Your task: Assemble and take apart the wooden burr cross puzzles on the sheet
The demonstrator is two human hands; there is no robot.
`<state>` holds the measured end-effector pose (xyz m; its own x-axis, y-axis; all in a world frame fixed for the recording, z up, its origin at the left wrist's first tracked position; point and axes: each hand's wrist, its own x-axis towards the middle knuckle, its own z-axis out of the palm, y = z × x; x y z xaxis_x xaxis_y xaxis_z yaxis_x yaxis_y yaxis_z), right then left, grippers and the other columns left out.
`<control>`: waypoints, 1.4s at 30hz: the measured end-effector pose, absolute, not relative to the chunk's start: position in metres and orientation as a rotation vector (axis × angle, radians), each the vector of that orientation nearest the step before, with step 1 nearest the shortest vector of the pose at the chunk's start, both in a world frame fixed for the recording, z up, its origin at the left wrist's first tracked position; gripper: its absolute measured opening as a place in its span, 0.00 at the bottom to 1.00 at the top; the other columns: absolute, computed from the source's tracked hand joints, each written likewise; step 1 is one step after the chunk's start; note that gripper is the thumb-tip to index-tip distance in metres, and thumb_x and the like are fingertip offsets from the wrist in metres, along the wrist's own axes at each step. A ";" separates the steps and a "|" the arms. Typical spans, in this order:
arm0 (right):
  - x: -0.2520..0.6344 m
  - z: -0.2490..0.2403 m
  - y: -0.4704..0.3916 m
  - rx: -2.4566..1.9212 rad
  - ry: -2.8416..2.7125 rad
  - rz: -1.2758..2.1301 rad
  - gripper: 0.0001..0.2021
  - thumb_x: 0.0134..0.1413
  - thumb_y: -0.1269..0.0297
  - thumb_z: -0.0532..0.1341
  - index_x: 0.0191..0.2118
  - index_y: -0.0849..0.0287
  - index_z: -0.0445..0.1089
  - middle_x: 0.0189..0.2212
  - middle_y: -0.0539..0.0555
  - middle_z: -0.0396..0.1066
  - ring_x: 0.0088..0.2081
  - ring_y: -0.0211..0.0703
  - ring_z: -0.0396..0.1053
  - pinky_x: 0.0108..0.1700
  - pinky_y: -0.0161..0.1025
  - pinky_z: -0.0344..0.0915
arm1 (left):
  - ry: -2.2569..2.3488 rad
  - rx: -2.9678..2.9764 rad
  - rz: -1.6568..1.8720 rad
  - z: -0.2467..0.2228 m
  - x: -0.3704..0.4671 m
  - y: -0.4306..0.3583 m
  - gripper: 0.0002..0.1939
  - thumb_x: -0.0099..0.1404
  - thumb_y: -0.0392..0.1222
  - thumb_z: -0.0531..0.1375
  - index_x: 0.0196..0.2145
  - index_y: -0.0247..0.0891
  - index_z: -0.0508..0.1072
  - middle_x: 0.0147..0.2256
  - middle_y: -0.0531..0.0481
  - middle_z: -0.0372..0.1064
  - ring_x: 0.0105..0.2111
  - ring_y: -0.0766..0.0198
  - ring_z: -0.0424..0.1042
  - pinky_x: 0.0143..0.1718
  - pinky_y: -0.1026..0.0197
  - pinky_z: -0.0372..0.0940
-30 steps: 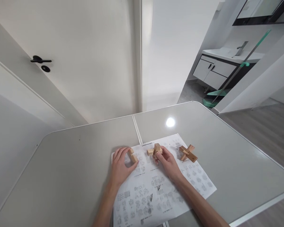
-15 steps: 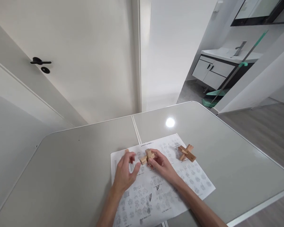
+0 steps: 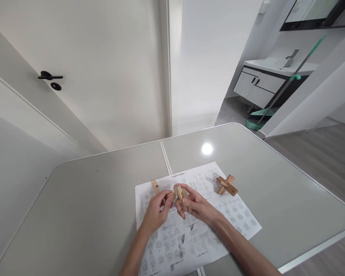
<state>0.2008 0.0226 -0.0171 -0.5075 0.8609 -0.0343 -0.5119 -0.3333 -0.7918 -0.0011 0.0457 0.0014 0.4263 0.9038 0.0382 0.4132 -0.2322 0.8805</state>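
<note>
Between my hands, above the printed sheet [image 3: 243, 209], is a small wooden interlocking puzzle [image 3: 178, 190] of several light bars joined crosswise. My right hand [image 3: 200, 207] grips it from the right, thumb in front and the other fingers behind and below. The left end of the puzzle is pinched by my left hand [image 3: 155, 214], with thumb and index finger closed on it. Fingers cover part of the joint. Just beyond my left hand, a loose notched wooden bar [image 3: 155, 186] lies at the sheet's upper left edge.
A darker crossed wooden piece [image 3: 227, 185] rests at the sheet's right edge. The grey table [image 3: 74, 214] has a white seam down its middle. Behind it stand a door with a black handle [image 3: 50, 76] and, at right, a washbasin cabinet [image 3: 260, 84] with a green-handled broom [image 3: 295, 77].
My left hand, apart from the puzzle with fingers spread before, has moved right and closed on its left end. The puzzle has turned slightly in my right hand, and the loose bar shows more.
</note>
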 end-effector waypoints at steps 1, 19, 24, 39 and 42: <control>0.201 -0.018 0.022 -0.549 -0.900 1.985 0.34 0.60 0.46 0.69 0.64 0.52 0.56 0.32 0.49 0.72 0.27 0.39 0.69 0.35 0.40 0.66 | 1.105 1.789 0.727 0.003 -0.001 0.045 0.19 0.76 0.54 0.50 0.40 0.39 0.74 0.28 0.51 0.69 0.25 0.64 0.66 0.27 0.63 0.59; 0.178 0.017 0.021 -0.810 -1.295 1.735 0.20 0.69 0.47 0.60 0.55 0.56 0.66 0.41 0.58 0.78 0.36 0.44 0.76 0.41 0.44 0.71 | 1.701 1.759 1.013 0.015 -0.066 0.022 0.18 0.70 0.59 0.57 0.39 0.42 0.75 0.25 0.55 0.68 0.23 0.64 0.65 0.26 0.63 0.61; 0.165 -0.001 0.039 -1.536 -1.804 0.957 0.10 0.73 0.60 0.53 0.43 0.56 0.69 0.33 0.53 0.75 0.34 0.46 0.75 0.37 0.39 0.66 | 1.993 1.844 1.019 0.001 -0.071 0.029 0.16 0.68 0.58 0.59 0.39 0.43 0.74 0.25 0.55 0.71 0.22 0.62 0.67 0.28 0.62 0.61; 0.124 -0.015 0.068 -1.806 -2.040 0.642 0.08 0.72 0.65 0.56 0.47 0.60 0.71 0.47 0.60 0.71 0.37 0.47 0.76 0.34 0.37 0.62 | 2.026 2.116 0.730 -0.025 -0.056 0.021 0.09 0.70 0.50 0.58 0.42 0.45 0.69 0.34 0.51 0.75 0.32 0.56 0.76 0.30 0.60 0.60; 0.122 -0.014 0.067 -1.760 -2.073 0.657 0.10 0.74 0.65 0.53 0.48 0.59 0.72 0.48 0.60 0.71 0.39 0.47 0.76 0.36 0.38 0.64 | 1.998 2.126 0.737 -0.025 -0.059 0.020 0.11 0.71 0.53 0.57 0.43 0.44 0.68 0.36 0.51 0.74 0.33 0.55 0.76 0.31 0.59 0.63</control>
<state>0.1219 0.0670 -0.0143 -0.1733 0.9842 -0.0365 0.8258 0.1250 -0.5500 -0.0585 0.0196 -0.0250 0.0026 0.9665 0.2566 0.9016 -0.1133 0.4176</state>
